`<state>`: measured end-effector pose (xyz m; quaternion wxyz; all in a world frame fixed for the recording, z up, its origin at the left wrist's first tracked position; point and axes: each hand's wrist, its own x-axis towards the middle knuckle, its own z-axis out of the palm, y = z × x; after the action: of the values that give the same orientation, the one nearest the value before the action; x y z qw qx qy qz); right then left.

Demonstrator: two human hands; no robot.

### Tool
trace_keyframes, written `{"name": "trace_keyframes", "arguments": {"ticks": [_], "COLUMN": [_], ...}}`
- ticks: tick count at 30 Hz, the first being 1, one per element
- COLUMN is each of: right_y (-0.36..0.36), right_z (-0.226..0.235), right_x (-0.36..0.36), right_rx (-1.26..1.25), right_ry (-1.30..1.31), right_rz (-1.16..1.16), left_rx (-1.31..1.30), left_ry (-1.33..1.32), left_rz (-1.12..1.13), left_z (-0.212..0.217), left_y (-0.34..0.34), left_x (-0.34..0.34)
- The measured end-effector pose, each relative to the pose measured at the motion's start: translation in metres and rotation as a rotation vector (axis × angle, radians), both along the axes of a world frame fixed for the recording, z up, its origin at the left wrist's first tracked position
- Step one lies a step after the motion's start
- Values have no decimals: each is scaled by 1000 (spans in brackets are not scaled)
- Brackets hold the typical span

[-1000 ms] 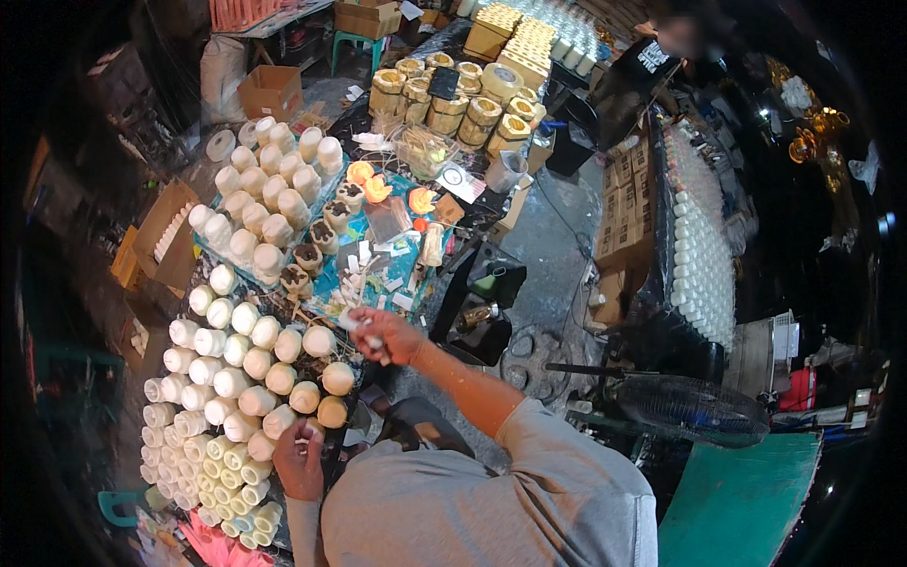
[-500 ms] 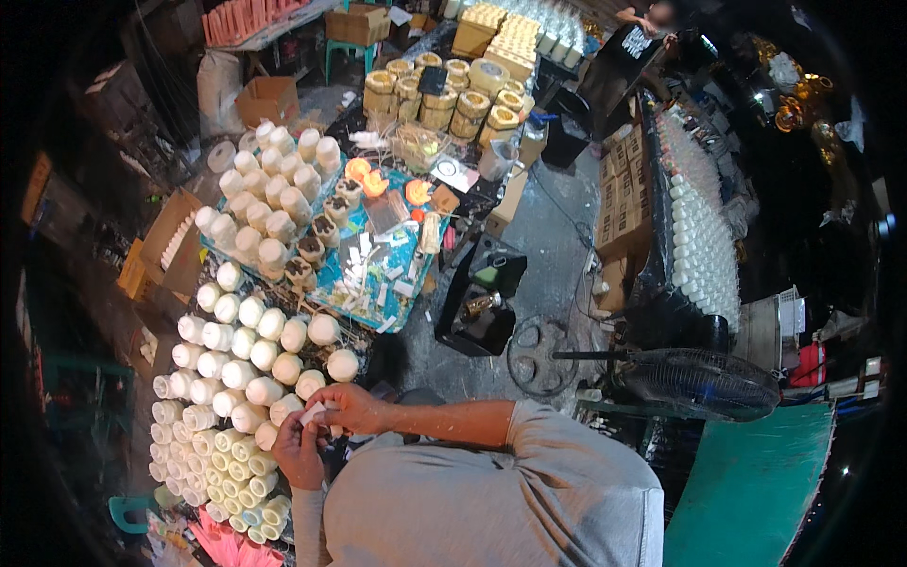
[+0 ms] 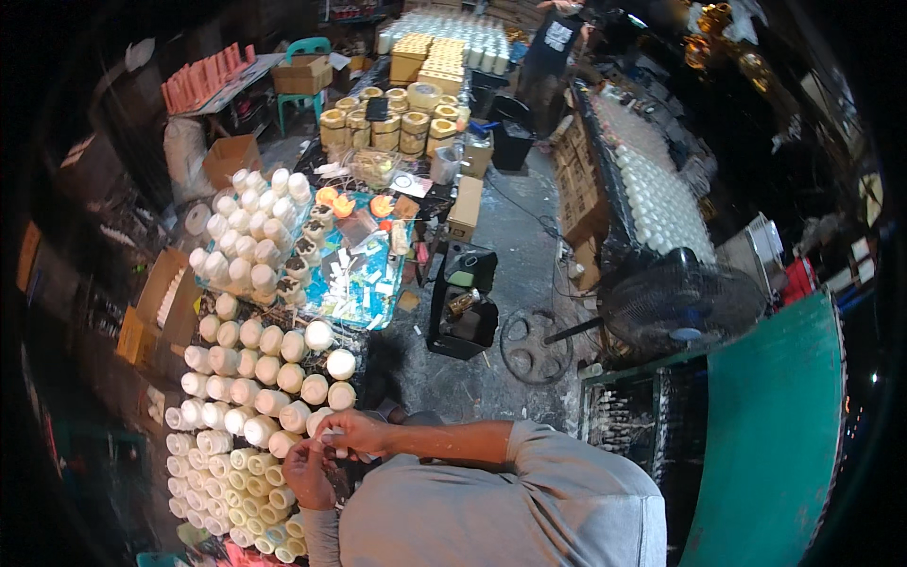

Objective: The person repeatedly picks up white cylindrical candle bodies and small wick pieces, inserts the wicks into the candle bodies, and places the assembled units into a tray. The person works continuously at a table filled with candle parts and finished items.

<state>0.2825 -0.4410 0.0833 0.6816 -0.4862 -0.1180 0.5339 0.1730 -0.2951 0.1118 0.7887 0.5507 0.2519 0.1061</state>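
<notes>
My left hand [image 3: 307, 474] and my right hand [image 3: 357, 433] meet at the near right edge of a table crowded with pale cylinders. Between their fingertips is a small white piece [image 3: 332, 433]; its kind is too small to make out. The fingers of both hands are closed together on it. Just beyond and to the left stand rows of white, round-topped cylinders [image 3: 271, 403], which look like candles. Closer to me, left of my left hand, are several cream cylinders with hollow tops [image 3: 257, 485].
A blue tray [image 3: 378, 315] with white scraps lies farther along the table. Beyond stand tan, banded cylinders [image 3: 414, 134]. A black bin [image 3: 463, 331] sits on the floor. At right are a standing fan [image 3: 685, 300] and a green panel [image 3: 770, 444]. A person [image 3: 551, 57] stands far back.
My view has tilted up and shifted, so the scene sits lower and farther left in its upper part. My hands stay together at the white piece, with small finger movements.
</notes>
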Motion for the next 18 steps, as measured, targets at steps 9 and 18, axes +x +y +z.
{"name": "trace_keyframes", "arguments": {"ticks": [9,18], "right_y": [-70,-123], "right_z": [-52,-49], "right_x": [-65,-39], "right_rx": [57,-18], "right_ry": [704,102], "right_rz": [-285,-205], "left_rx": [130,405], "left_ry": [99,296], "left_rz": [-230,-319], "left_z": [-29,-39], "left_y": [-40,-92], "left_x": [-16,-15]}}
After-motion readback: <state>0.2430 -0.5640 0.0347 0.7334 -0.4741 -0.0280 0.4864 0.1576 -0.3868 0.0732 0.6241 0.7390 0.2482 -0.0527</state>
